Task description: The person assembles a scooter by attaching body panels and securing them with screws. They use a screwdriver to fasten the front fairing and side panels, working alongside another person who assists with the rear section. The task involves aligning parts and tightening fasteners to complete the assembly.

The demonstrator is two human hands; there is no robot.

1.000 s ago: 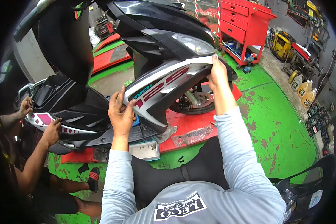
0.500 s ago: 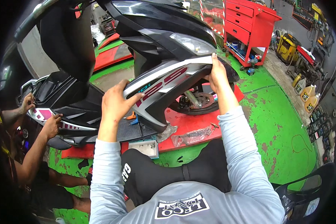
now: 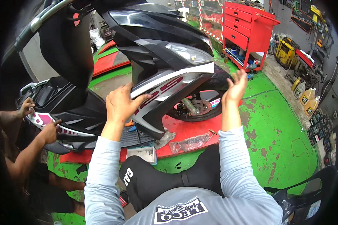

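Observation:
A black and white scooter [image 3: 150, 48] stands across the view, its front end at the right. My left hand [image 3: 122, 104] grips the white side panel [image 3: 176, 84] with pink lettering near its rear upper edge, thumb across the front face and fingers over the top. My right hand [image 3: 235, 87] is raised off the panel, fingers spread and holding nothing, beside the black front fender [image 3: 218, 79]. The front wheel [image 3: 197, 108] with its brake disc shows under the panel. Above the panel sits the clear headlight [image 3: 189, 53].
At the left, another person's hands [image 3: 49, 131] hold the rear side panel. A parts tray [image 3: 142, 154] and a clear plastic bag [image 3: 191, 143] lie by the red platform [image 3: 172, 127]. Beyond are a red tool cabinet [image 3: 244, 26] and jugs [image 3: 310, 101]; a black chair [image 3: 308, 191] stands at right.
My right hand has let go of the panel's front end and moved right, its fingers opening. My left hand keeps its hold. The view has shifted slightly.

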